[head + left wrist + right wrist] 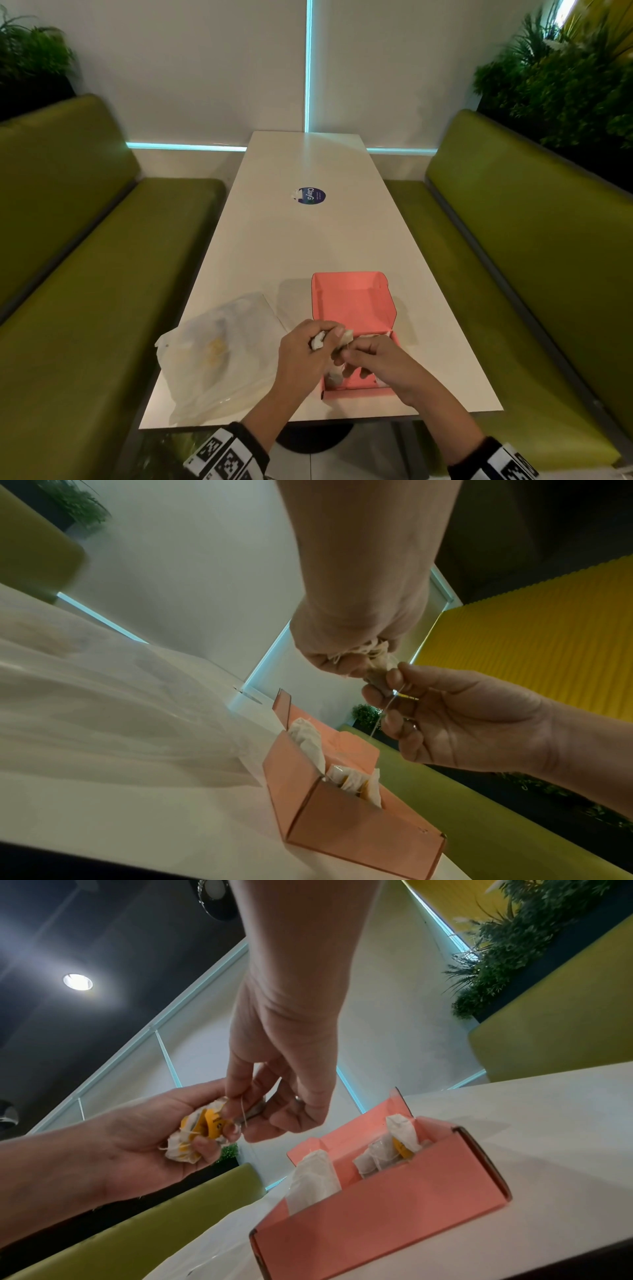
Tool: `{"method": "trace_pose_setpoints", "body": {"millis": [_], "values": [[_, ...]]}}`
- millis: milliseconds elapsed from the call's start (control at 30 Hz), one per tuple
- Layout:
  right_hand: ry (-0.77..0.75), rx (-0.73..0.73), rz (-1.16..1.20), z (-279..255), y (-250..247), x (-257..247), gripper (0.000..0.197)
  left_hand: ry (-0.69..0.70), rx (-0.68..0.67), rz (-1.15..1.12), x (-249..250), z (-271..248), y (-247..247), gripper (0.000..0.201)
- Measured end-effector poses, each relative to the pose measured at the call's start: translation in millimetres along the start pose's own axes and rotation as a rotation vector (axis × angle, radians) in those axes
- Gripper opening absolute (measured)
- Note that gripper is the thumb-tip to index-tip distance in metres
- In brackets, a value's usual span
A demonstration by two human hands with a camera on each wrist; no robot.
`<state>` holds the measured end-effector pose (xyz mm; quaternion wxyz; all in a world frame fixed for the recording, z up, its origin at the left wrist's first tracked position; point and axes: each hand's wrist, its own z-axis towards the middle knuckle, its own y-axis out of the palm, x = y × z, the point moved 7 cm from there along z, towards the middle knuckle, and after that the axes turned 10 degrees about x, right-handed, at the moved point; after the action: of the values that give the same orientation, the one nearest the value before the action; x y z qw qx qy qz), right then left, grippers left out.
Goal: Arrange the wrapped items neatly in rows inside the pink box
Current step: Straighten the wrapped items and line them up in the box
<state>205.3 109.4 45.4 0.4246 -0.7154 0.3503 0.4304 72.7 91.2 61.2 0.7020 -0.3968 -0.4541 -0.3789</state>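
The pink box (356, 392) stands open near the table's front edge, lid (352, 298) tilted back. Several white wrapped sachets (313, 1176) with strings and yellow tags stand in it, one at the left end and a cluster (388, 1150) at the right end. Just above the box's left end my left hand (325, 339) grips a crumpled bundle of sachets (192, 1137). My right hand (342, 359) meets it from the right and pinches one sachet (375, 680) and its string (387, 707) at the bundle's edge.
A translucent plastic bag (219, 349) lies on the white table (308, 240) left of the box. A round blue sticker (311, 196) sits mid-table. Green benches (85, 274) run along both sides, with plants (565, 85) behind them.
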Motion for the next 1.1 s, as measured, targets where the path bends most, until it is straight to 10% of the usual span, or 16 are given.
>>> {"method": "trace_pose_setpoints", "body": {"millis": [433, 1100], "values": [[-0.023, 0.009, -0.077, 1.4, -5.5, -1.1, 0.015, -0.241, -0.027, -0.104, -16.4, 4.0, 0.9, 0.016], [-0.005, 0.063, 0.064, -5.5, -26.6, -6.8, 0.024, -0.085, 0.068, 0.117, -14.2, 11.8, -9.3, 0.009]]}}
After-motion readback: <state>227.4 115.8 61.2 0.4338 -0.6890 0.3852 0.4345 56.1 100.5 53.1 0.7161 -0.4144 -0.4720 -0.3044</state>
